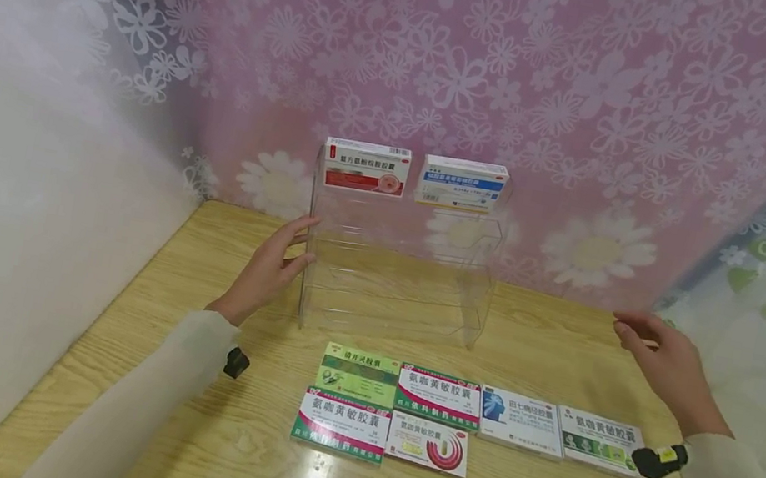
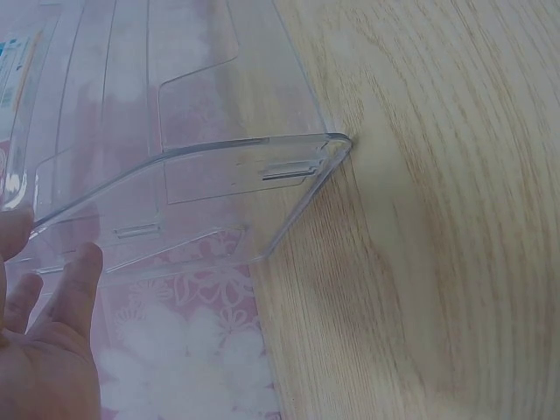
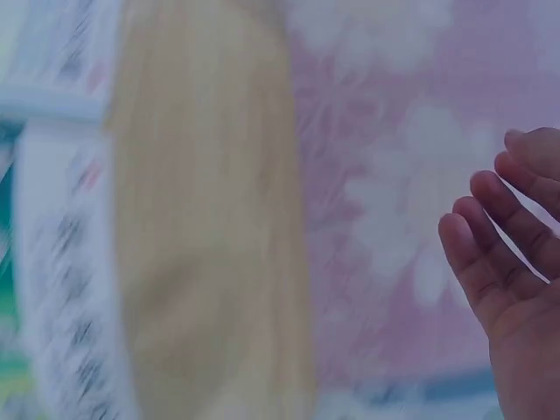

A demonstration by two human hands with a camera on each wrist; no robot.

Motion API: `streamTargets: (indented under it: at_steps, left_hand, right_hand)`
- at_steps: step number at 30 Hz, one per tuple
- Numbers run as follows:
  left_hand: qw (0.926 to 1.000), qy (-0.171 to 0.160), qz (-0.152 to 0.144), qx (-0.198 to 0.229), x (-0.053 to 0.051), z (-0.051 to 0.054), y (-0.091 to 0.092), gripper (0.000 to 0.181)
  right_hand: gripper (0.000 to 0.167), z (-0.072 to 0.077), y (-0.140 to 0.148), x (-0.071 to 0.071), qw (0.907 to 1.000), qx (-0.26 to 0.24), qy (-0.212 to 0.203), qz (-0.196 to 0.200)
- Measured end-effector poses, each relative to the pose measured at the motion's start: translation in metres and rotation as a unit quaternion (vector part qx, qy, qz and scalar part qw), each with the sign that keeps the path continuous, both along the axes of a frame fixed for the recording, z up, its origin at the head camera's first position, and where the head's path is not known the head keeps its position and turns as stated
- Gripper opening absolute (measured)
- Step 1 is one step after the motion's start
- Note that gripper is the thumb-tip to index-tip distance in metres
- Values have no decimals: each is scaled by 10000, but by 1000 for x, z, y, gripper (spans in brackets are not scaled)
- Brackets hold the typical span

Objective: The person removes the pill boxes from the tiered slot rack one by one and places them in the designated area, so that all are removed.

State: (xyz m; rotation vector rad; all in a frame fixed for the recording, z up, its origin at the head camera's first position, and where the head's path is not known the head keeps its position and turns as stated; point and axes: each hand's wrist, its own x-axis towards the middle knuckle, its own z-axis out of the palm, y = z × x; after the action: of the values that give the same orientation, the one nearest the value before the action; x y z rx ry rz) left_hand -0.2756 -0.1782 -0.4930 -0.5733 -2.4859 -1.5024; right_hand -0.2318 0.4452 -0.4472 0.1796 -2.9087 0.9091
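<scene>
A clear plastic tiered rack (image 1: pixel 394 298) stands at the back of the wooden table, in front of the flowered cloth. Its top tier holds a red-and-white medicine box (image 1: pixel 366 168) on the left and a blue-and-white medicine box (image 1: pixel 463 185) on the right. At the rack's left side is my left hand (image 1: pixel 270 262), thumb and fingertips against the side edge. The left wrist view shows the fingers fairly straight beside the clear side panel (image 2: pixel 219 188). Far to the right, my right hand (image 1: pixel 666 363) hovers with loosely bent fingers, holding nothing.
Several medicine boxes lie flat before the rack: a green box (image 1: pixel 358 374), two pink-and-green boxes (image 1: pixel 439 395), a box with red arcs (image 1: pixel 428 445), a blue-and-white box (image 1: pixel 522 421) and a white-and-green box (image 1: pixel 598 440). Cloth hangs behind and on both sides.
</scene>
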Motion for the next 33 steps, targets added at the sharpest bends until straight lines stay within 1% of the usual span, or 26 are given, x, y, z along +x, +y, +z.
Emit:
streamTargets:
  at_steps: [4, 8, 12, 16, 19, 23, 27, 30, 33]
  left_hand:
    - [10000, -44, 12, 2, 1, 3, -1, 67]
    - [10000, -36, 14, 14, 1, 4, 0, 66]
    - [10000, 33, -18, 40, 0, 2, 0, 66]
    - [10000, 35, 5, 15, 0, 1, 0, 66]
    - [10000, 5, 43, 12, 0, 0, -1, 67]
    - [10000, -10, 42, 62, 0, -1, 0, 66]
    - [10000, -13, 12, 95, 0, -1, 0, 65]
    - [10000, -7, 12, 81, 0, -1, 0, 65]
    - [10000, 10, 38, 55, 0, -1, 0, 66]
  right_hand:
    - [53, 28, -44, -27, 9990, -257, 361, 111]
    - [57, 56, -87, -53, 9968, -385, 666, 219]
    - [65, 80, -127, -75, 9959, -559, 690, 186]
    - [63, 95, -159, -95, 9943, -800, 671, 216]
    - [59, 102, -177, -108, 9939, -777, 716, 313]
    - [61, 107, -196, -121, 9945, -667, 671, 455]
    - [61, 107, -209, -128, 9942, -610, 668, 581]
    - [58, 106, -217, -132, 9932, -519, 774, 701]
    - [52, 106, -223, -134, 9920, -457, 939, 712]
